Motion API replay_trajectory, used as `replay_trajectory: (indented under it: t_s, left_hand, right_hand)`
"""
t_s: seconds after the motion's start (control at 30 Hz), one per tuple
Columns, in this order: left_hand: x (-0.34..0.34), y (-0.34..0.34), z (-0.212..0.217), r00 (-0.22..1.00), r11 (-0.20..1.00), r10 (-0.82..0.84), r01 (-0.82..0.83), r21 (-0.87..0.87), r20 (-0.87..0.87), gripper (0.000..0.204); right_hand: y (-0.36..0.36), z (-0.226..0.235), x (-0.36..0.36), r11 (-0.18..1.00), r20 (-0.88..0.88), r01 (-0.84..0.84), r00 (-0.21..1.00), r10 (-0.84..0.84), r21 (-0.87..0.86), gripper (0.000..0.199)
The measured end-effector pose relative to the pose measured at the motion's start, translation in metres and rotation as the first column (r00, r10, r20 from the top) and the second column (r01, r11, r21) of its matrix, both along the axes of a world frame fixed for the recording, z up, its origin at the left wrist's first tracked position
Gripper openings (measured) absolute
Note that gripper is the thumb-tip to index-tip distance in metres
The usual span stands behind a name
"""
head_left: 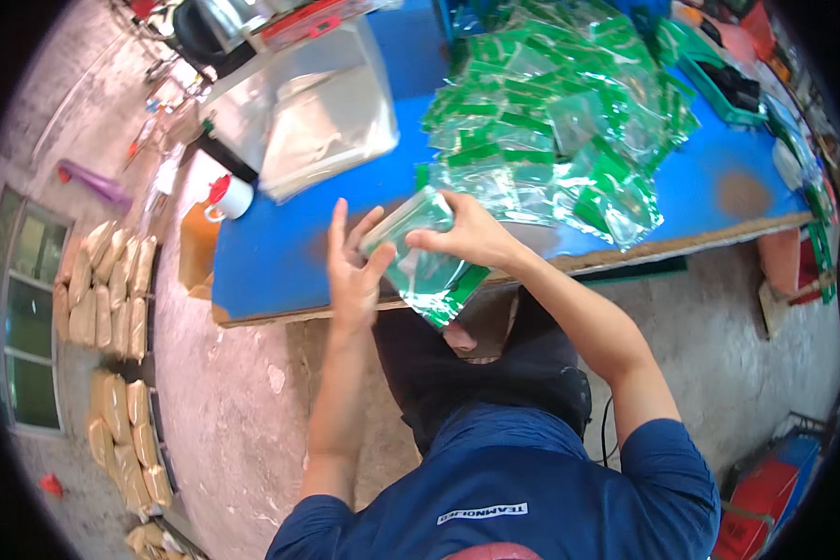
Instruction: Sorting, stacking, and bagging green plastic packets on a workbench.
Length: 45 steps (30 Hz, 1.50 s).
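Note:
A clear plastic bag with green print (pixel 434 285) is held tilted over the near edge of the blue table. My right hand (pixel 471 233) grips its upper right side, thumb on the face and fingers behind. At the bag's upper left edge, my left hand (pixel 353 271) has its thumb on the plastic and its index finger stretched up. Its other fingers are partly hidden or blurred, but the edge appears to lie between thumb and fingers. Whatever is inside the bag is hard to make out. A large pile of similar green-and-clear bags (pixel 532 112) covers the table beyond my right hand.
The blue table (pixel 271 271) has a worn near edge above my legs. At its back left stands a translucent plastic bin (pixel 378 103), with a white mug (pixel 236 199) nearby. A green tray (pixel 733 103) holds dark items at right. Brown packages (pixel 112 271) are stacked at far left.

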<state>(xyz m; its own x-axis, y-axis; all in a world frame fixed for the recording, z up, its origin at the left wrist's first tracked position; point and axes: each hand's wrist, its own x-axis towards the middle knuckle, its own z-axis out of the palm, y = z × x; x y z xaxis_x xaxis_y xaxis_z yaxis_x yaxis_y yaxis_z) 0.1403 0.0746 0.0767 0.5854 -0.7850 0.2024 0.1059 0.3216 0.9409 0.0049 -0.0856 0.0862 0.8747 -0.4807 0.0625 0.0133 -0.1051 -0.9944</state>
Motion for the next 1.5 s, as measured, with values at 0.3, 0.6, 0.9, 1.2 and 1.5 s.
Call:
replay_trajectory:
  t_s: [0.3,0.6,0.9,1.2,1.5]
  left_hand:
    - [-0.022,-0.023,-0.035,0.922,0.956,0.278,-0.294,0.02,0.269,0.055]
    - [0.171,-0.12,-0.046,0.568,0.8,0.406,-0.6,0.022,0.716,0.021]
    - [0.343,-0.125,-0.081,0.595,0.642,0.116,-0.656,0.397,0.795,0.037]
    - [0.336,-0.134,-0.051,0.503,0.582,0.184,-0.748,0.319,0.845,0.04]
    - [0.201,-0.117,0.09,-0.177,0.796,0.176,-0.553,-0.246,0.968,0.031]
  right_hand:
    - [0.019,-0.024,0.002,0.997,0.043,0.01,0.999,-0.013,0.073,0.076]
    - [-0.023,-0.098,-0.046,0.581,0.184,-0.046,0.966,-0.181,0.813,0.075]
    - [-0.019,-0.136,-0.056,0.572,0.099,-0.022,0.99,-0.105,0.82,0.081]
    - [-0.022,-0.117,-0.048,0.561,0.065,0.028,0.987,-0.144,0.827,0.08]
    - [-0.022,-0.108,-0.045,0.509,0.214,-0.093,0.959,-0.185,0.856,0.08]
